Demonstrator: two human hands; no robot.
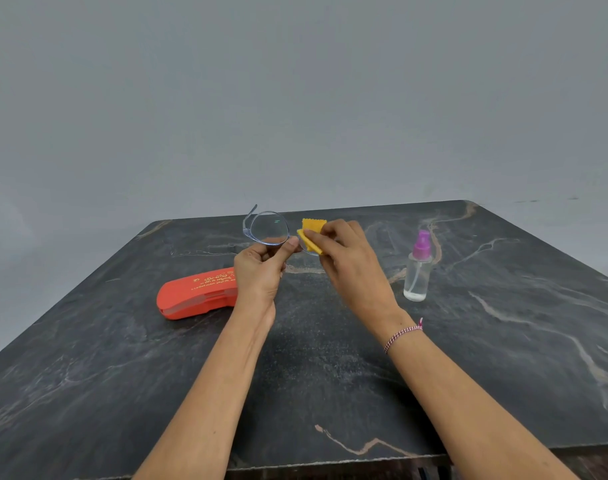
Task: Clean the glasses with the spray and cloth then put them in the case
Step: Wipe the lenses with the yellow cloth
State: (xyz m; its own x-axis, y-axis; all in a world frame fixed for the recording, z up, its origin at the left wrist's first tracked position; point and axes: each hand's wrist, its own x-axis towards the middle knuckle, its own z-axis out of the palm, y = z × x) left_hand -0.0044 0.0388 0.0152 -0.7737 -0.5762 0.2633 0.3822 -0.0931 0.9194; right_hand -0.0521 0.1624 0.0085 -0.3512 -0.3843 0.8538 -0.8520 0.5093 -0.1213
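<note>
Clear-framed glasses (266, 227) are held up above the table, with my left hand (261, 271) pinching the frame near the bridge. My right hand (347, 258) presses a folded yellow cloth (311, 235) around the right lens, which the cloth and fingers mostly hide. The left lens is bare and its temple sticks up to the left. A small clear spray bottle (417, 268) with a purple top stands upright to the right of my hands. The red glasses case (196, 293) lies closed on the table to the left, partly behind my left wrist.
Everything sits on a dark marble-patterned table (330, 382) against a plain grey wall (295, 98). The table's near edge runs along the bottom of the view. A braided bracelet (403, 336) circles my right wrist.
</note>
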